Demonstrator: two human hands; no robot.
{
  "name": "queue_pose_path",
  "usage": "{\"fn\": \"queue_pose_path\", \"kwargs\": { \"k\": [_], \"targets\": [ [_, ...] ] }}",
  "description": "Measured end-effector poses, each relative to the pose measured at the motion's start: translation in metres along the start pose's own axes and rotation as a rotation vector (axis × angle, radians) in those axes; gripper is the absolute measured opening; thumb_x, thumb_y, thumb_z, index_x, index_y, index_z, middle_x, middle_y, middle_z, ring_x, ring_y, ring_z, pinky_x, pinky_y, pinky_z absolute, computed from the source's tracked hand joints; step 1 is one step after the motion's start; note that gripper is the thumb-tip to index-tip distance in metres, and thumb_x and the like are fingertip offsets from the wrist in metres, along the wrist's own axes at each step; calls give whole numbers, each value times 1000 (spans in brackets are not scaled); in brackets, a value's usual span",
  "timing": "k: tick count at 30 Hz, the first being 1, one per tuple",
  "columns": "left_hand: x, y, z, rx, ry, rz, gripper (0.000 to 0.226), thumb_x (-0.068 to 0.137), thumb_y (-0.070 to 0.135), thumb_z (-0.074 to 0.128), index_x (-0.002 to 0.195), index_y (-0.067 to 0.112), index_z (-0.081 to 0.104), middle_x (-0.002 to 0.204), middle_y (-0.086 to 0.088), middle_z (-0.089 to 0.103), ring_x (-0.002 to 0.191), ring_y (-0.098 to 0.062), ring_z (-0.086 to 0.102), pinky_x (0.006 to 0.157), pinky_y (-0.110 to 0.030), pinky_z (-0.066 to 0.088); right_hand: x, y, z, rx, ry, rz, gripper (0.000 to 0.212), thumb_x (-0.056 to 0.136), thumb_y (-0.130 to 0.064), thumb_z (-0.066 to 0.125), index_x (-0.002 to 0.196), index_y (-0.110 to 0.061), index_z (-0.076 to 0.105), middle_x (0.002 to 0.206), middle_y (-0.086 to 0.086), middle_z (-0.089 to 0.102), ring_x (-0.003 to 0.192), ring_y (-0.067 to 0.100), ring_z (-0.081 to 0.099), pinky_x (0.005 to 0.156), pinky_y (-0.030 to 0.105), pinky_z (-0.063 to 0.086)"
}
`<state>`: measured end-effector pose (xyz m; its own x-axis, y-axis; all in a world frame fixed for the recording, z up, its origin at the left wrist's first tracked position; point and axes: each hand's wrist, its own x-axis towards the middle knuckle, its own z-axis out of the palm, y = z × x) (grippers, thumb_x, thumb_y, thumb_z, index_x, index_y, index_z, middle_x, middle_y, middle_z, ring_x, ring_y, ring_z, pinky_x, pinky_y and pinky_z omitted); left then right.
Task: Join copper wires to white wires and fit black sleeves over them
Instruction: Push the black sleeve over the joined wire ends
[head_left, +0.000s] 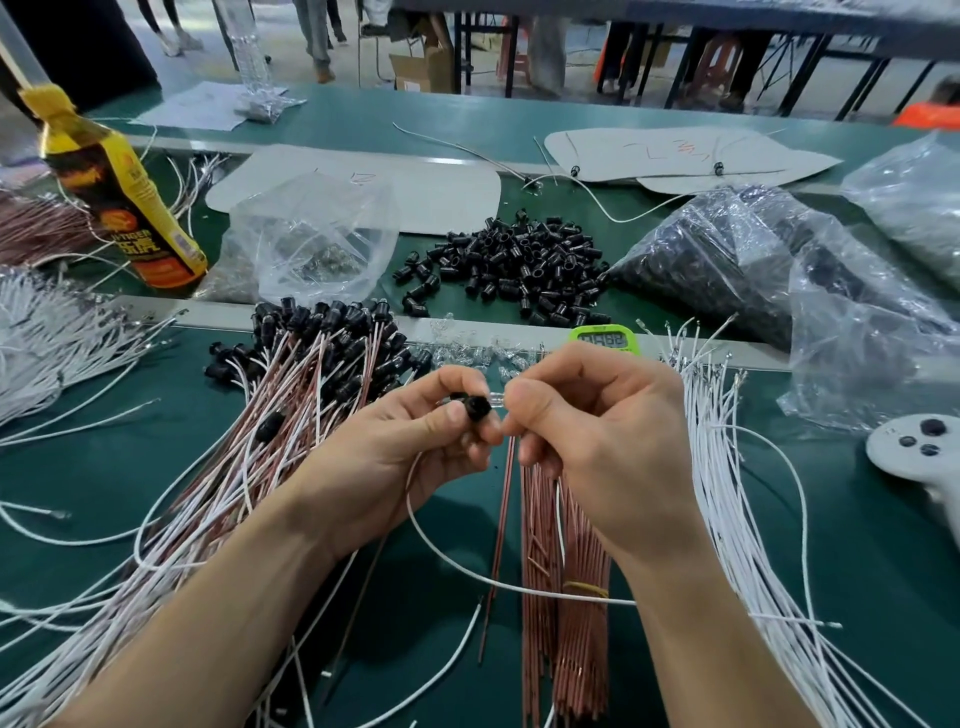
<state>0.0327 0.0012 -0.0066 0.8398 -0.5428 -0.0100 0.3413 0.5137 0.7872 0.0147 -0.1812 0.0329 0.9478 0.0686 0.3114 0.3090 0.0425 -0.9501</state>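
Left hand (410, 447): thumb and forefinger clamped on one black sleeve (475, 409), open end facing right. Right hand (602, 441): thumb and forefinger pinched together on a small clear part (497, 399), which sits right at the sleeve mouth, touching or nearly so. Can't tell whether it's partly inside yet.

A copper wire (500, 525) hangs straight down from the pinch. A white wire (457, 564) loops out under the left palm and trails right, under the right wrist. Whether both already run through the sleeve is hidden by the fingers.

Step in hand looks like seating the sleeve over the joined end. To do it well:
- keep part and sleeve coaxial and push straight, no twist
- hold the two wires parallel below the pinch so neither kinks at the joint
- keep the left grip on the sleeve body, not over the bore
- watch that the white loop doesn't snag the copper bundle (571, 597) just below the right hand

Further out: finished sleeved pairs (291, 415) fanned left of the left hand, white wire stock (727, 493) right of the right hand, loose sleeves (519, 265) heaped beyond the fingertips, and a green timer (602, 340) just past the right knuckles.
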Motion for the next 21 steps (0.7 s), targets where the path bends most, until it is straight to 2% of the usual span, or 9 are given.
{"fn": "queue_pose_path", "kwargs": {
  "k": [7,12,16,21],
  "targets": [
    [-1,0,1,5,9,13,33,76,23,88,102,14,69,84,-10,68,74,-13,62,79,-25,56,-1,0,0,-60,0,-26,17,85,-4,73,69,-10,72,60,5,70,43,18,58,42,22,42],
    [1,-3,-2,59,46,32,34,76,26,88,102,15,70,84,-7,68,74,-12,63,77,-24,57,-2,0,1,-239,19,-57,17,85,-12,75,69,-16,73,58,-2,69,45,15,62,44,28,47],
    [3,-6,-4,122,54,47,30,79,26,86,103,16,70,85,-6,68,78,-12,62,77,-23,56,-3,3,2,-351,61,-63,18,85,-13,76,69,-19,73,59,-8,70,49,14,65,48,24,48],
    [2,-7,-4,214,100,101,16,83,16,81,96,18,72,82,-8,71,74,-13,65,74,-21,56,-3,7,5,-480,106,-36,19,86,-18,79,68,-19,72,55,-11,67,49,14,65,48,34,53]
  ]
}}
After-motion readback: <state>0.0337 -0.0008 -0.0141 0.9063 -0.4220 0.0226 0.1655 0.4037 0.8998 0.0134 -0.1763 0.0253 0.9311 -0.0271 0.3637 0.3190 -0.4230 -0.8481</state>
